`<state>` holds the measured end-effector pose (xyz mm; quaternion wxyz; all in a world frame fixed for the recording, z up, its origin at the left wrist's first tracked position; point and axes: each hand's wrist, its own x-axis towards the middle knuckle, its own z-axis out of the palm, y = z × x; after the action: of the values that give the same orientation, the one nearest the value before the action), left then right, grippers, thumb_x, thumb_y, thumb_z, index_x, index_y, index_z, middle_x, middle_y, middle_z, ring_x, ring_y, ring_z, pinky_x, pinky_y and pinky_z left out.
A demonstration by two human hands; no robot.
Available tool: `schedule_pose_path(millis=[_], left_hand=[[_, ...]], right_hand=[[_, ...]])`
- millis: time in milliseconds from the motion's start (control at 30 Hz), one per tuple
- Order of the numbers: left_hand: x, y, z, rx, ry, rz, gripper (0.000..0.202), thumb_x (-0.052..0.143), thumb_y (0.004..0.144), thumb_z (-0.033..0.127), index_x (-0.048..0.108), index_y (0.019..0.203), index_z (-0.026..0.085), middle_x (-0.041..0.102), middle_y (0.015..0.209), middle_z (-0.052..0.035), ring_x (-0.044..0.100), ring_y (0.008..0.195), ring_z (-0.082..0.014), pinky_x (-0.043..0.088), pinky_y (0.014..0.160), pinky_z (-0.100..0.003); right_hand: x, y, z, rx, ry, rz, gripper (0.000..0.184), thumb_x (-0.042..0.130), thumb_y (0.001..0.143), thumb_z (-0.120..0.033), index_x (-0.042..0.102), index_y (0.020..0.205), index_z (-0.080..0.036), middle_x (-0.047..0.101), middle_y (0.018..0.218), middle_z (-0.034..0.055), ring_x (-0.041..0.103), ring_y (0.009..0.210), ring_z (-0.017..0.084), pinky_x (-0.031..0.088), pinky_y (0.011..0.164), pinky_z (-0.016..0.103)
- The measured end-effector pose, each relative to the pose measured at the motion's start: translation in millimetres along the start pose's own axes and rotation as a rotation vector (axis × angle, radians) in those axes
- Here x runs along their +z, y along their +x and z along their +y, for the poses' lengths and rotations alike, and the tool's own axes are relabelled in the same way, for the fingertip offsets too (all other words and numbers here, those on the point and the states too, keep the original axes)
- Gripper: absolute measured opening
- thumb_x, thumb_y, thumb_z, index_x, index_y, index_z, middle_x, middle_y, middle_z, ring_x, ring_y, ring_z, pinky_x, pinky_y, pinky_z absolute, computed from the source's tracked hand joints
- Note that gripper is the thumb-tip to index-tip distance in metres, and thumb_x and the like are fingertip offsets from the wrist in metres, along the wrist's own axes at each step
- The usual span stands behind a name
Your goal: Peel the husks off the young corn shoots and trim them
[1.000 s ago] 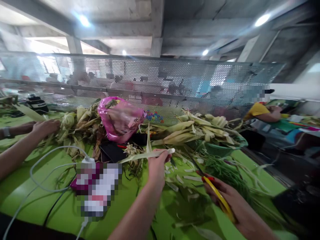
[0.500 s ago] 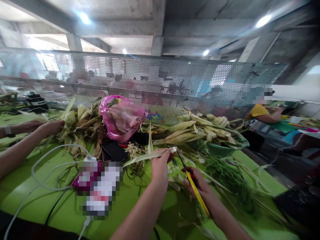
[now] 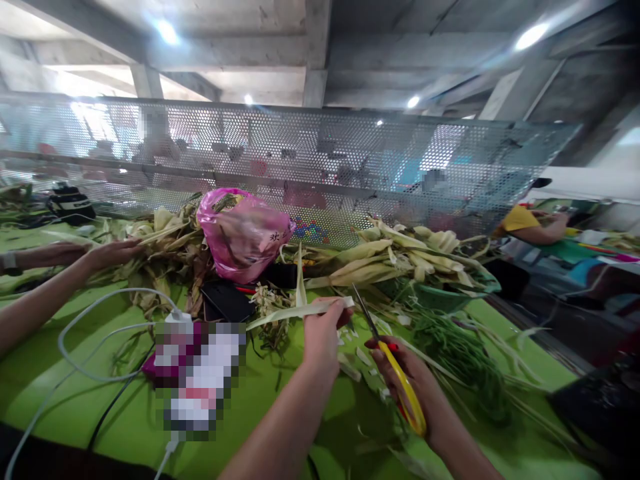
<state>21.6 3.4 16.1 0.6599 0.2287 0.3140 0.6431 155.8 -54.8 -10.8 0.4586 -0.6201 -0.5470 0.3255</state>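
Note:
My left hand (image 3: pixel 323 333) is closed on a pale strip of corn husk (image 3: pixel 285 312), pinched near the strip's right end. The rest of the strip stretches off to the left above the green table. In my right hand (image 3: pixel 407 380) is a pair of scissors (image 3: pixel 405 393) with yellow handles. Their dark blades point up and left, just right of the husk's end and apart from it. Small cut bits of husk (image 3: pixel 350 367) lie on the table below and between my hands.
A green basket (image 3: pixel 450 298) heaped with corn husks (image 3: pixel 400 257) stands at the back right, by dark green strands (image 3: pixel 460 360). A pink plastic bag (image 3: pixel 245 233), phone (image 3: pixel 207 373) and white cable (image 3: pixel 75 360) lie leftward. At far left, a co-worker's hands (image 3: pixel 110 252) handle husks.
My right hand has drawn the scissors slightly right and down, away from the husk's end. My left hand stays nearly still. The co-worker's hand has shifted a little right.

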Motion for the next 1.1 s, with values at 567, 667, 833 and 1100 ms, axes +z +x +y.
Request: schedule_pose_path(millis=[567, 667, 833, 1100], left_hand=[[-0.2, 0.1, 10.2, -0.182, 0.374, -0.308, 0.036, 0.066, 0.061, 0.004, 0.061, 0.096, 0.012, 0.063, 0.059, 0.0013, 0.060, 0.053, -0.0115, 0.051, 0.059, -0.024], [-2.4, 2.9, 9.3, -0.200, 0.442, -0.358, 0.041, 0.064, 0.061, 0.003, 0.062, 0.101, 0.010, 0.060, 0.057, 0.0035, 0.056, 0.050, -0.0090, 0.048, 0.057, -0.022], [-4.8, 6.2, 4.4, -0.197, 0.419, -0.342, 0.037, 0.069, 0.062, 0.008, 0.063, 0.099, 0.011, 0.060, 0.063, 0.0028, 0.055, 0.053, -0.0081, 0.046, 0.057, -0.021], [-3.2, 1.0, -9.9, -0.248, 0.319, -0.253, 0.036, 0.078, 0.063, 0.031, 0.060, 0.087, 0.012, 0.063, 0.066, -0.0005, 0.062, 0.058, -0.0106, 0.050, 0.060, -0.023]], right_hand=[[-57.9, 22.0, -29.7, -0.492, -0.384, -0.184, 0.024, 0.062, 0.085, -0.038, 0.071, 0.104, -0.026, 0.070, 0.110, 0.0084, 0.065, 0.103, 0.026, 0.051, 0.090, 0.037], [-43.4, 34.9, -35.3, -0.538, -0.300, -0.207, 0.017, 0.066, 0.083, -0.036, 0.073, 0.091, -0.023, 0.072, 0.091, 0.0070, 0.067, 0.087, 0.024, 0.054, 0.080, 0.034], [-35.8, 47.9, -23.8, -0.625, -0.255, -0.192, 0.011, 0.067, 0.083, -0.032, 0.071, 0.080, -0.022, 0.071, 0.080, 0.0044, 0.067, 0.076, 0.020, 0.053, 0.071, 0.030], [-40.4, 41.7, -10.9, -0.724, -0.305, -0.083, 0.007, 0.062, 0.088, -0.024, 0.066, 0.083, -0.023, 0.067, 0.083, 0.0036, 0.064, 0.080, 0.019, 0.051, 0.074, 0.029]])
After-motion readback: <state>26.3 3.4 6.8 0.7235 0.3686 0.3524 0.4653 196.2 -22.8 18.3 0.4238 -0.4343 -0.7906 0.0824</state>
